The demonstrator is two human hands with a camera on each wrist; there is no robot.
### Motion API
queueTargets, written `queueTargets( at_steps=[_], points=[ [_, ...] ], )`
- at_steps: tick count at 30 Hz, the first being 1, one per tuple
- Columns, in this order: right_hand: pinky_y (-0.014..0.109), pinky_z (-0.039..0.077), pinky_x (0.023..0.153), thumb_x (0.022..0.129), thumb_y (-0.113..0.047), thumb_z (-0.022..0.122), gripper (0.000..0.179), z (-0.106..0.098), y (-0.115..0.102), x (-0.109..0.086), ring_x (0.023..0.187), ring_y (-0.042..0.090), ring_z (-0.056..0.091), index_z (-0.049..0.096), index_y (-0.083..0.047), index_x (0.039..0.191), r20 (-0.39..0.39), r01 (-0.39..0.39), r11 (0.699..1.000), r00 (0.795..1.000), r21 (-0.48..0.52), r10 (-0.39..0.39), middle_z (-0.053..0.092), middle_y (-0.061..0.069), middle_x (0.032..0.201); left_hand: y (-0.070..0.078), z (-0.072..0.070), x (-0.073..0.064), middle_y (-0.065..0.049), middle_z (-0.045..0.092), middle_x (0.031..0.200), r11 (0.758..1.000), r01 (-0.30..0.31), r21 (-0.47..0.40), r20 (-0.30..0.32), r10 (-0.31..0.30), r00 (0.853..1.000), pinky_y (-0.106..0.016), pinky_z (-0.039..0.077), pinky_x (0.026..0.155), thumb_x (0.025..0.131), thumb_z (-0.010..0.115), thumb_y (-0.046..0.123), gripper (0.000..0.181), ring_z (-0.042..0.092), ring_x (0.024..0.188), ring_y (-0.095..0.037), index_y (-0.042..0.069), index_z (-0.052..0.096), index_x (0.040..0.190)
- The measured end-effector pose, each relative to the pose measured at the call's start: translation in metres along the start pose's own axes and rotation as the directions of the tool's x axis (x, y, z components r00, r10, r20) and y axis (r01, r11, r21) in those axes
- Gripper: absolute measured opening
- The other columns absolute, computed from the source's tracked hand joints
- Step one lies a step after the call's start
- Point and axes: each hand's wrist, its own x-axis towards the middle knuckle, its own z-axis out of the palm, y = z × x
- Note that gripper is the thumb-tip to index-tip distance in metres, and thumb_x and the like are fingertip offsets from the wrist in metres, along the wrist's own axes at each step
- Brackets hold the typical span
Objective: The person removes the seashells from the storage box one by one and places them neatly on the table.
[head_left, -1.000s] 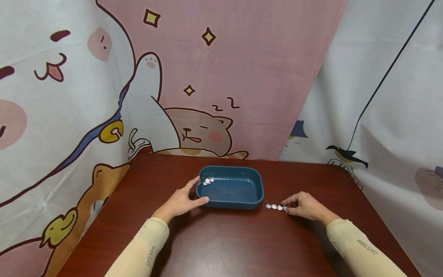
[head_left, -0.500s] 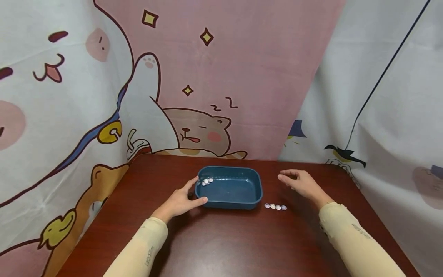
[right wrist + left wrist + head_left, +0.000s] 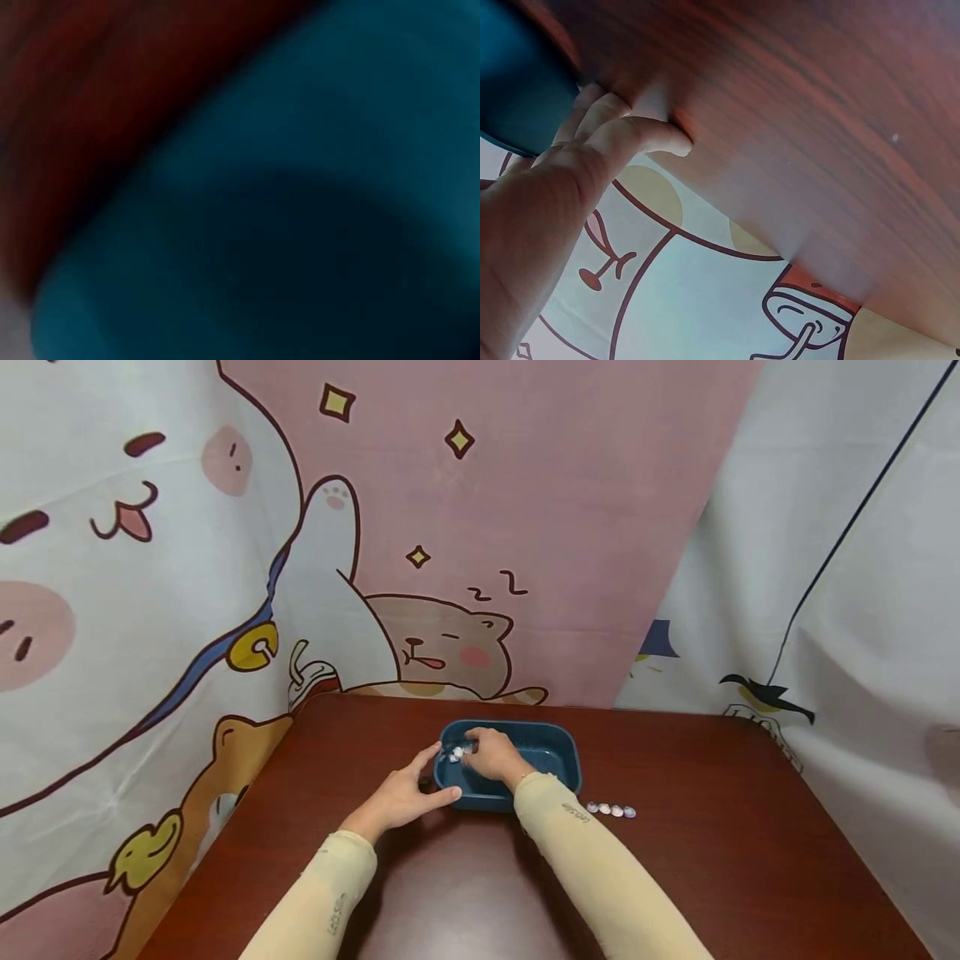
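A blue rectangular tray [image 3: 542, 758] sits on the table. My left hand [image 3: 393, 802] rests against its left end, fingers at the side and thumb stretched along the front corner; in the left wrist view the left hand [image 3: 592, 142] touches the tray wall [image 3: 525, 82]. My right hand [image 3: 495, 755] is inside the tray, its fingertips around the rightmost of a few small, whitish, shell-like pieces [image 3: 456, 754]. Whether they pinch it is too small to tell. The right wrist view is dark and blurred, filled mostly by the tray [image 3: 360, 120].
Several similar whitish-purple pieces [image 3: 617, 811] lie in a short row on the table, right of the tray's front corner. The dark red-brown table [image 3: 450, 893] is backed by a cartoon-printed cloth [image 3: 570, 527].
My right hand has left the right end of the row, rising empty and then crossing leftward into the tray. The row of pieces stays in place. My left hand keeps its position at the tray.
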Motion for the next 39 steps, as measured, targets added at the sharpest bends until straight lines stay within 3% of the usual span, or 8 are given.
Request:
queueTargets(
  at_steps=[7,13,20,25,28,31,36,39],
  points=[
    [0.056,0.056,0.108,0.102,-0.023,0.074,0.040,0.025,-0.001,0.002,0.129,0.032,0.069,0.072,-0.009,0.139,-0.028,-0.039,0.980,0.999,-0.194,0.034,0.072,0.011,0.141,-0.001,0.009,-0.003,-0.016,0.059,0.156,0.999,-0.021,-0.030,-0.001,0.021,1.000,-0.065,0.047,0.115,0.090,0.074,0.069,0.101,0.058,0.143,-0.038,0.031,0.027,0.171],
    [0.053,0.059,0.101,0.101,-0.028,0.075,0.027,0.025,-0.001,0.009,0.116,0.029,0.076,0.082,-0.016,0.124,-0.092,-0.016,0.975,0.996,-0.222,-0.004,0.080,0.005,0.126,0.001,0.002,-0.001,-0.016,0.060,0.156,0.999,-0.035,-0.019,-0.006,0.035,0.999,-0.064,0.048,0.115,0.090,0.074,0.069,0.102,0.060,0.141,-0.037,0.030,0.026,0.171],
    [0.049,0.062,0.096,0.097,-0.028,0.081,0.018,0.024,-0.003,0.010,0.100,0.025,0.078,0.087,-0.014,0.106,-0.120,-0.040,0.968,0.993,-0.248,0.011,0.084,0.004,0.107,0.001,-0.001,0.000,-0.017,0.059,0.156,0.999,-0.030,-0.034,0.000,0.030,1.000,-0.064,0.048,0.115,0.090,0.074,0.068,0.102,0.060,0.142,-0.037,0.028,0.026,0.171],
    [0.048,0.064,0.090,0.102,-0.025,0.074,0.020,0.024,-0.005,0.010,0.095,0.026,0.078,0.085,-0.010,0.108,-0.136,-0.055,0.910,0.991,-0.412,-0.002,0.083,0.007,0.104,0.001,-0.003,-0.002,-0.017,0.059,0.157,1.000,-0.015,-0.027,-0.007,0.015,1.000,-0.066,0.046,0.116,0.089,0.074,0.069,0.103,0.058,0.143,-0.039,0.030,0.027,0.171],
    [0.048,0.064,0.090,0.107,-0.020,0.065,0.023,0.023,-0.008,0.007,0.098,0.027,0.078,0.082,-0.008,0.115,-0.098,-0.032,0.860,0.995,-0.510,-0.021,0.082,0.010,0.109,0.001,-0.004,-0.002,-0.015,0.059,0.157,1.000,-0.005,-0.026,-0.003,0.005,1.000,-0.065,0.045,0.117,0.089,0.075,0.069,0.103,0.058,0.144,-0.038,0.031,0.026,0.171],
    [0.047,0.064,0.092,0.110,-0.016,0.059,0.025,0.021,-0.012,0.005,0.103,0.027,0.078,0.080,-0.008,0.120,-0.050,0.008,0.834,0.998,-0.551,-0.043,0.081,0.011,0.114,0.000,-0.005,-0.002,-0.015,0.058,0.158,1.000,0.001,-0.019,0.000,-0.001,1.000,-0.066,0.045,0.117,0.089,0.074,0.070,0.103,0.058,0.144,-0.038,0.032,0.026,0.171],
    [0.045,0.064,0.092,0.108,-0.017,0.064,0.022,0.017,-0.013,0.002,0.099,0.025,0.077,0.080,-0.009,0.119,-0.031,0.040,0.818,0.997,-0.574,-0.071,0.081,0.010,0.112,0.001,-0.004,0.000,-0.016,0.059,0.157,1.000,-0.009,-0.022,0.005,0.009,1.000,-0.066,0.046,0.117,0.089,0.074,0.070,0.103,0.058,0.143,-0.038,0.031,0.026,0.171],
    [0.045,0.064,0.090,0.105,-0.019,0.070,0.019,0.016,-0.012,0.003,0.094,0.024,0.077,0.082,-0.008,0.115,-0.037,0.044,0.825,0.996,-0.563,-0.079,0.081,0.009,0.106,0.001,-0.002,0.001,-0.016,0.060,0.155,1.000,-0.019,-0.023,0.006,0.020,1.000,-0.065,0.046,0.117,0.090,0.074,0.069,0.102,0.060,0.142,-0.037,0.030,0.026,0.171]
  ],
)
